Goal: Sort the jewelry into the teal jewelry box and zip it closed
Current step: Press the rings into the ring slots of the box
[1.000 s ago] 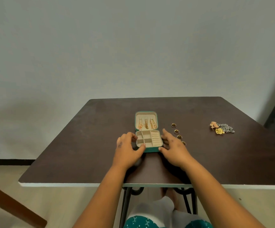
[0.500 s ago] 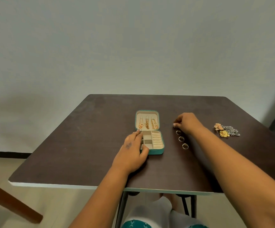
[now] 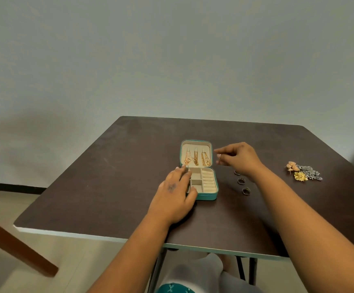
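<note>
Dark table (image 3: 112, 182) against our grey wall. Our left hand (image 3: 175, 192) grips the open teal box (image 3: 205, 195) at centre; our right hand (image 3: 238, 158) pinches a ring (image 3: 219, 155) beside the lid; three rings (image 3: 241, 181); brooches (image 3: 304, 172) far right.

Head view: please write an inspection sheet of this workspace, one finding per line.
Surface: dark table, bare wood top.
Job's things: teal box open, chains in lid; three rings beside it; brooches at right.
Clutter: nothing seen.
Hands: left hand holds the box; right hand pinches a ring.
Cables: nothing seen.
Surroundings: grey wall, wooden beam at left.
</note>
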